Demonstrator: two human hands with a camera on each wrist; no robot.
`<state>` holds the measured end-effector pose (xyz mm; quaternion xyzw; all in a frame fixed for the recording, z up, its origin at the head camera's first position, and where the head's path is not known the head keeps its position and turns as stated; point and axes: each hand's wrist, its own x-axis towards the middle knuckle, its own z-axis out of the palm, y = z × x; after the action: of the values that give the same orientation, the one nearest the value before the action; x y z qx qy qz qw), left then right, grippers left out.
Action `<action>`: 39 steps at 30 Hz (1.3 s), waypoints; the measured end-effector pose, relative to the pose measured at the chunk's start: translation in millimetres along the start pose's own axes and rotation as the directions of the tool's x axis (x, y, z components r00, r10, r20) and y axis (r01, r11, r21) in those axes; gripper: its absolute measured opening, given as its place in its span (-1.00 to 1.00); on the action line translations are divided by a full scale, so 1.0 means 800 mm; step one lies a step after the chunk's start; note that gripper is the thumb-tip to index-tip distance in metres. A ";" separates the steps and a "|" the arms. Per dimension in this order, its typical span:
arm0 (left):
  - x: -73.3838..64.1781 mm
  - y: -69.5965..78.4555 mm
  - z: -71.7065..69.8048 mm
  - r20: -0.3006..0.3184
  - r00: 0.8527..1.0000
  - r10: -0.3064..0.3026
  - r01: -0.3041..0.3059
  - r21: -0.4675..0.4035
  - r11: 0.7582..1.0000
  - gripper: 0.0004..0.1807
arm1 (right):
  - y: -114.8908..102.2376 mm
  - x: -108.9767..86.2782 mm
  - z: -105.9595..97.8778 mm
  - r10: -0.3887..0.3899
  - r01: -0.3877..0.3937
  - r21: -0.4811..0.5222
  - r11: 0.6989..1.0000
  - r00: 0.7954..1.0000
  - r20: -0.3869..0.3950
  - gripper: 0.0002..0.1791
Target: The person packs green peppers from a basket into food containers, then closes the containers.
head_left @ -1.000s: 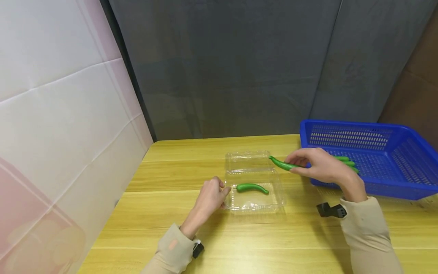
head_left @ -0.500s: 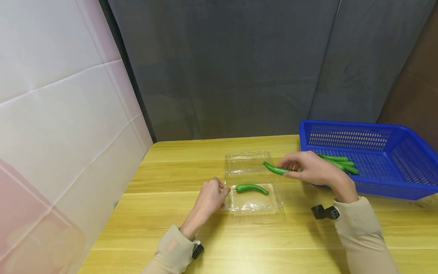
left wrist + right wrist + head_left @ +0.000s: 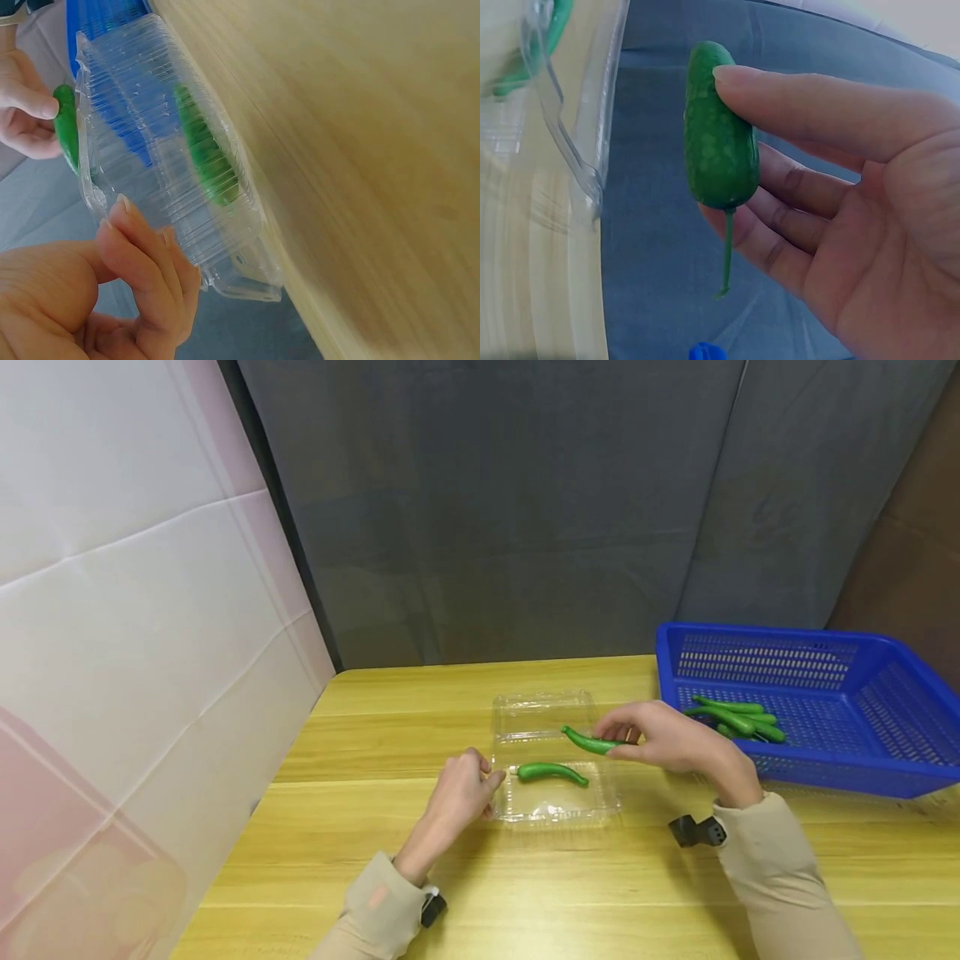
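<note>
A green chili pepper (image 3: pixel 585 742) is held between the thumb and fingers of my right hand (image 3: pixel 671 739), above the right side of a clear plastic clamshell box (image 3: pixel 558 812). In the right wrist view, the thin stem of this pepper (image 3: pixel 720 157) points down toward the frame's bottom. The box lies on the table with its lid folded back, away from me. Inside its near half rests another green chili pepper (image 3: pixel 551 772). My left hand (image 3: pixel 459 789) pinches the box's left edge; in the left wrist view its curled fingers (image 3: pixel 142 255) touch the plastic.
To the right stands a blue perforated basket (image 3: pixel 817 710) with several green chili peppers (image 3: pixel 742 722) at its left end. A dark grey partition (image 3: pixel 487 527) rises behind the wooden table (image 3: pixel 360 843), and a pale panel (image 3: pixel 150 610) borders it on the left.
My right hand has moved left and slightly nearer to me with the pepper, away from the basket and over the box. The peppers in the basket show more fully. My left hand has stayed put.
</note>
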<state>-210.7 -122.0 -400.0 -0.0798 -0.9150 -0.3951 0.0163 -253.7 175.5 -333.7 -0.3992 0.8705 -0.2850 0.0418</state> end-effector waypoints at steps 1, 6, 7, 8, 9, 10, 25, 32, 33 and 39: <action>0.000 0.000 0.000 0.000 1.000 -0.001 0.001 0.000 1.000 -0.77 | 0.000 0.001 0.002 0.001 -0.001 0.003 1.000 1.000 0.004 -0.79; 0.000 0.001 0.000 -0.002 1.000 -0.003 0.003 0.007 1.000 -0.77 | -0.002 0.006 0.009 0.017 -0.018 0.013 1.000 1.000 0.017 -0.79; 0.000 0.001 0.000 -0.003 1.000 -0.002 0.002 0.009 1.000 -0.77 | -0.003 0.007 0.011 0.019 -0.019 0.012 1.000 1.000 0.019 -0.78; 0.000 0.001 0.000 -0.004 1.000 -0.001 0.001 0.010 1.000 -0.77 | -0.003 0.008 0.012 0.016 -0.016 0.011 1.000 1.000 0.022 -0.78; 0.000 0.000 0.000 -0.005 1.000 0.000 0.000 0.012 1.000 -0.77 | -0.003 0.009 0.013 0.014 -0.015 0.007 1.000 1.000 0.026 -0.78; 0.000 0.000 0.000 -0.005 1.000 0.002 -0.002 0.013 1.000 -0.77 | -0.004 0.010 0.014 0.012 -0.012 0.004 1.000 1.000 0.029 -0.78; 0.001 -0.002 0.001 0.001 1.000 0.008 -0.008 0.004 1.000 -0.78 | -0.006 0.021 0.028 0.004 -0.003 -0.013 1.000 0.996 0.094 -0.83; 0.002 -0.002 0.001 -0.003 1.000 0.001 -0.001 0.004 1.000 -0.79 | -0.005 0.026 0.036 -0.010 0.009 0.010 1.000 0.994 0.107 -0.84; 0.002 -0.002 0.001 -0.004 1.000 0.003 -0.003 0.006 1.000 -0.78 | -0.005 0.027 0.037 -0.012 0.010 0.013 1.000 0.994 0.108 -0.84; 0.002 -0.001 0.001 -0.008 1.000 0.007 -0.007 0.007 1.000 -0.78 | -0.007 0.030 0.043 -0.003 0.001 0.020 1.000 0.992 0.125 -0.82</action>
<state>-212.0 -121.9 -401.3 -0.0816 -0.9160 -0.3921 0.0215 -255.9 139.8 -355.7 -0.4166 0.8629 -0.2682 0.1000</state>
